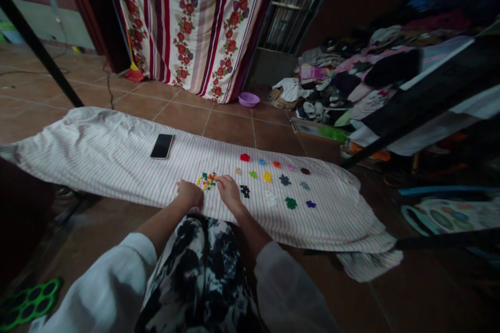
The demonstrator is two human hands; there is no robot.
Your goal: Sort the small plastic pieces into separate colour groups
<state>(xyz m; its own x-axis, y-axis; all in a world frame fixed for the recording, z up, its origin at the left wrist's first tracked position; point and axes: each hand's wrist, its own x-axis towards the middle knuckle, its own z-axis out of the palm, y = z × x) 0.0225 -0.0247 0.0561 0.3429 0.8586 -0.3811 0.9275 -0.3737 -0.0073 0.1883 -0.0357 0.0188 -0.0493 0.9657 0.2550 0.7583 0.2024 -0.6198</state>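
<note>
A small mixed pile of yellow, orange and green pieces (pixel 208 181) lies on the striped cloth; they are too small to name. My right hand (pixel 229 193) reaches the pile's right edge, its thumb and fingertips pinched together; what is between them cannot be made out. To the pile's lower left, my left hand (pixel 190 194) rests on the cloth with its fingers curled in, hiding anything inside. Right of my hands, small pieces are grouped by colour: red (pixel 245 157), yellow (pixel 267 176), black (pixel 245 191), dark green (pixel 291 203), purple (pixel 311 204) and several more.
A phone (pixel 162 146) lies on the left of the striped cloth (pixel 117 166). Beyond it, a purple basin (pixel 249 99) stands on the tiled floor beside a flowered curtain (pixel 195 21). Clothes (pixel 351 73) are heaped at right. Dark poles (pixel 42 47) slant at both sides.
</note>
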